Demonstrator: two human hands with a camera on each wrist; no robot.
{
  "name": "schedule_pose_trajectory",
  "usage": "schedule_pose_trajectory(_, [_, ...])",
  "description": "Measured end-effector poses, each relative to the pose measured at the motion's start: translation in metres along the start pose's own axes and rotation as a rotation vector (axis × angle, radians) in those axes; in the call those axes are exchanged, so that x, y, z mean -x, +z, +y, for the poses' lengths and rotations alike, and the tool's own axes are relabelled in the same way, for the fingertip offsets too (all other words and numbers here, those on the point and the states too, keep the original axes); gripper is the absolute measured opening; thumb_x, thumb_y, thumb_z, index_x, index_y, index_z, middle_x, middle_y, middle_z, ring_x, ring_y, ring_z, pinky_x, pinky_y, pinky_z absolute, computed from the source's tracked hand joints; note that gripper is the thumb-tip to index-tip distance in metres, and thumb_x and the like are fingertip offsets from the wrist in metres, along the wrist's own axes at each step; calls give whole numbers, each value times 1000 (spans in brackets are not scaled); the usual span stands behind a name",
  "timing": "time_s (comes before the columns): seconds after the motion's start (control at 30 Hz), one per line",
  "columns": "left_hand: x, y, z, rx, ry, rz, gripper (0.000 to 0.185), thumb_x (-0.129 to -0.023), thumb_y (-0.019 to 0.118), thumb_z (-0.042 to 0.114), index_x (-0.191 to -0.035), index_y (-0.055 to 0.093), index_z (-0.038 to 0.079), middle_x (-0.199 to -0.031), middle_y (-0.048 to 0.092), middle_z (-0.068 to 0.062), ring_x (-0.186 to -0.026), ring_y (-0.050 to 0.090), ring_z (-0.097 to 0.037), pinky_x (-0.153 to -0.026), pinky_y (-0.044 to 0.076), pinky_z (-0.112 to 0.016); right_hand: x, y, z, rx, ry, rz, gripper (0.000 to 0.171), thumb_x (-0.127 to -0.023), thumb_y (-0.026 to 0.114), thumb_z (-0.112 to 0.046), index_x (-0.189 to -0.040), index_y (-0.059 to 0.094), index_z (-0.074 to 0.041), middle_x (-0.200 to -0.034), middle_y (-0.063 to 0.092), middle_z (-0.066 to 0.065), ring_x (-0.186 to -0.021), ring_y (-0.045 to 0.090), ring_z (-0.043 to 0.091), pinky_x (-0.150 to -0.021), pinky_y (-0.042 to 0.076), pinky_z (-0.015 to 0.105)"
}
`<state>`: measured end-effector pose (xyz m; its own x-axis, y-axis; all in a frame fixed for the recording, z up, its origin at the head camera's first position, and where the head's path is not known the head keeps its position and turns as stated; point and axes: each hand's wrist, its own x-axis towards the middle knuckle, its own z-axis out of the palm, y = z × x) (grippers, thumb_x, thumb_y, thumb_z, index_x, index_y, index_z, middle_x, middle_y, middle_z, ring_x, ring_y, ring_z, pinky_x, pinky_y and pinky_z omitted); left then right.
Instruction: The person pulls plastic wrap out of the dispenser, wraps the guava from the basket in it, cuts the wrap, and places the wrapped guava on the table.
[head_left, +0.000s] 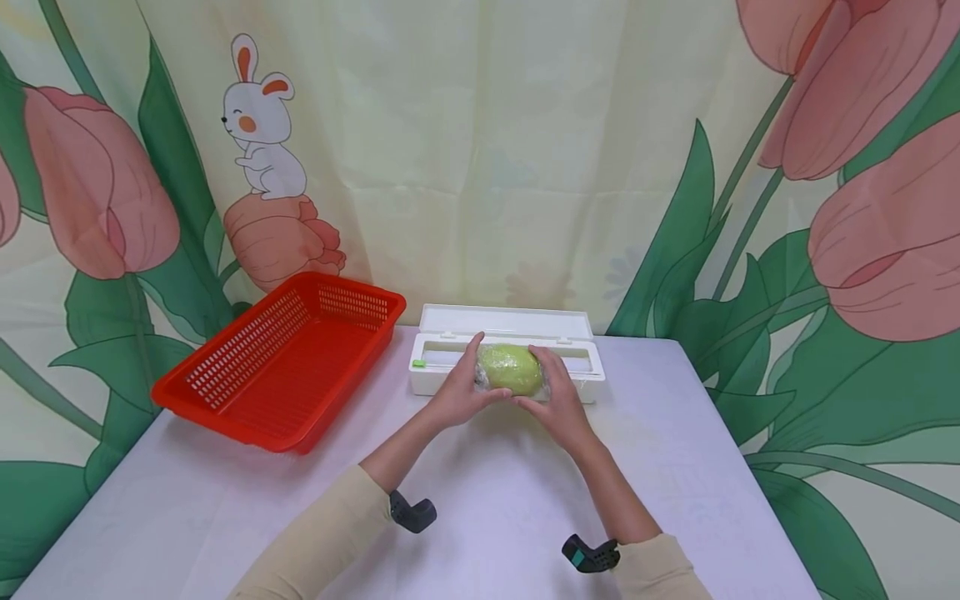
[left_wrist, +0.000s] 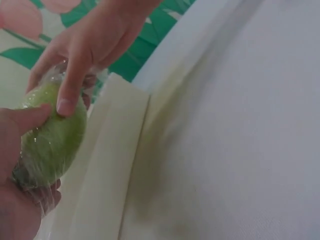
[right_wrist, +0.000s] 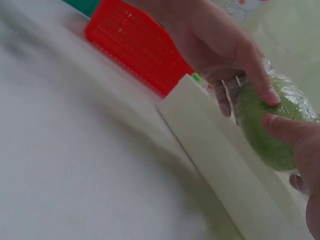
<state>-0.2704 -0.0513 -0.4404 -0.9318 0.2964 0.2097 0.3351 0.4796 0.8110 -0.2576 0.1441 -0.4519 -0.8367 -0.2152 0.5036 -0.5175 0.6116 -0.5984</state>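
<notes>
A green oval fruit [head_left: 510,370], smooth like a mango, is wrapped in clear cling film [right_wrist: 296,95]. My left hand [head_left: 459,392] grips its left end, and my right hand [head_left: 557,400] grips the right end. Both thumbs lie across the near side of the fruit, as the left wrist view shows, with the other fingers curled behind and partly hidden. Loose film bunches at the ends of the fruit, under the fingers. Just behind and below the fruit is a white cling film dispenser box [head_left: 431,382], its lid [head_left: 502,320] raised at the back.
A red plastic basket [head_left: 300,367] with slotted walls stands at the left on the white-covered table [head_left: 480,517]. The dispenser carries a small green slider [head_left: 418,363] at its left end. A printed curtain [head_left: 540,167] hangs right behind the table.
</notes>
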Motion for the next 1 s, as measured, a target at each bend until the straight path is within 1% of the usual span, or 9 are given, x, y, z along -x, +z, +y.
schedule_pose_trajectory(0.17, [4, 0, 2, -27, 43, 44, 109, -68, 79, 37, -147, 4, 26, -146, 32, -10, -131, 37, -27, -105, 34, -49, -2, -3, -1, -16, -4, -2, 83, -68, 80, -22, -138, 35, -17, -137, 40, 6, -130, 37, 24, -108, 31, 45])
schedule_pose_trajectory(0.3, [8, 3, 2, -85, 83, 108, 112, -67, 80, 32, -147, 4, 18, -146, 33, -7, -132, 36, -26, -106, 35, -45, -3, -6, -2, -35, 8, -3, 82, -68, 79, -24, -138, 35, -16, -137, 41, 8, -130, 37, 25, -108, 31, 46])
schedule_pose_trajectory(0.47, [11, 7, 1, -173, 80, 170, 110, -69, 79, 28, -147, 4, 10, -148, 30, -2, -135, 32, -23, -108, 32, -42, -6, -8, 0, -65, 65, -19, 88, -71, 77, -26, -143, 26, -20, -142, 36, 10, -133, 33, 27, -109, 28, 48])
schedule_pose_trajectory(0.57, [11, 9, 2, -212, 68, 177, 106, -72, 77, 26, -147, 4, 9, -149, 30, -3, -135, 32, -23, -107, 34, -41, -6, -8, 0, -97, 114, -2, 94, -70, 77, -27, -144, 20, -21, -143, 34, 11, -133, 32, 28, -109, 28, 50])
schedule_pose_trajectory(0.6, [10, 9, 2, -221, 66, 177, 104, -73, 76, 26, -147, 4, 9, -148, 30, -4, -134, 33, -23, -107, 35, -41, -6, -8, 1, -111, 133, 15, 96, -69, 78, -27, -144, 20, -20, -142, 34, 12, -130, 35, 29, -107, 31, 50])
schedule_pose_trajectory(0.67, [10, 10, 3, -236, 64, 174, 102, -75, 74, 25, -147, 3, 10, -148, 29, -6, -133, 35, -23, -106, 36, -40, -6, -7, 0, -152, 176, 57, 96, -67, 80, -26, -143, 22, -16, -140, 35, 12, -126, 40, 31, -104, 35, 49])
schedule_pose_trajectory(0.77, [10, 10, 5, -248, 68, 175, 102, -77, 73, 25, -147, 2, 10, -147, 29, -9, -130, 38, -24, -104, 39, -38, -4, -4, 0, -153, 229, 115, 92, -63, 82, -29, -138, 30, -11, -136, 43, 13, -120, 47, 31, -99, 41, 46])
schedule_pose_trajectory(0.9, [9, 11, 7, -269, 79, 178, 101, -77, 73, 26, -147, 3, 8, -145, 29, -11, -125, 44, -23, -101, 42, -37, -2, 0, 0, -103, 248, 114, 84, -67, 79, -33, -136, 37, -9, -133, 48, 14, -123, 46, 29, -99, 42, 44])
schedule_pose_trajectory(1.0, [9, 11, 7, -291, 86, 180, 99, -78, 72, 26, -147, 2, 9, -144, 29, -10, -120, 49, -23, -98, 45, -36, 0, 2, -1, -98, 232, 88, 85, -72, 75, -34, -141, 31, -10, -141, 40, 14, -128, 41, 29, -101, 40, 44])
